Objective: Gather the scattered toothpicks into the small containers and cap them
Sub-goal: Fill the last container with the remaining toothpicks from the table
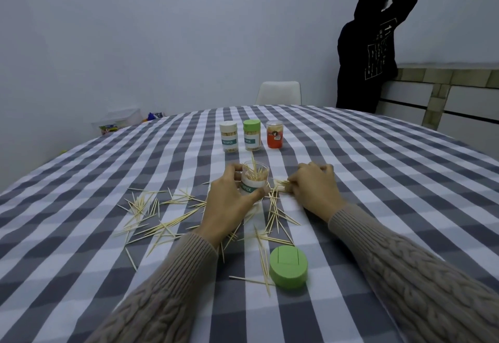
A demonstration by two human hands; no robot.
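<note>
Left hand (229,202) grips the open toothpick jar (253,182) steady so the right hand (310,186) pinching gathered toothpicks (280,185) can load it

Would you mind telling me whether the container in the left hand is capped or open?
Open: the container has no cap, toothpicks poke from its mouth, and a green cap lies nearer the camera.

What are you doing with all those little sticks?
Someone is tidying spilled toothpicks off a checked tablecloth. The left hand holds an open jar that already has some toothpicks in it. The right hand pinches up a small bunch beside it. The jar's green lid lies nearer the camera, not on yet. Three capped jars stand further back. Lots of toothpicks are still scattered.
</note>
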